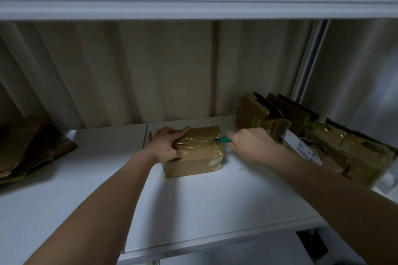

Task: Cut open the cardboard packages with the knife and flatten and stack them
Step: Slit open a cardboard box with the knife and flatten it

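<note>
Package: a small brown cardboard package (195, 153) sits upright near the middle of the white worktop (86, 189), its top wrapped in shiny clear tape.
Your left hand: your left hand (169, 145) lies over the package's left top edge; the fingers reach along the far side, the thumb curls onto the taped top, and the grip clamps that end.
Your right hand: your right hand (247, 144) is just right of the package, its grip curled round the knife handle.
Knife: the knife (223, 140) has a teal handle; only a short part shows beyond your fingers. Its dark tip meets the tape at the package's right top edge, at the end of the centre seam.
Seam: a dark line runs across the taped top from the tip toward your left thumb; you cannot tell how far it is cut through.
Left pile: flattened cardboard (30, 153) lies stacked at the worktop's left edge, well apart from the package.
Right pile: more taped cardboard packages (301, 133) crowd the right side, behind and beside your right forearm, some tilted.
Backdrop: pale pleated curtain (129, 71) hangs behind the worktop.
</note>
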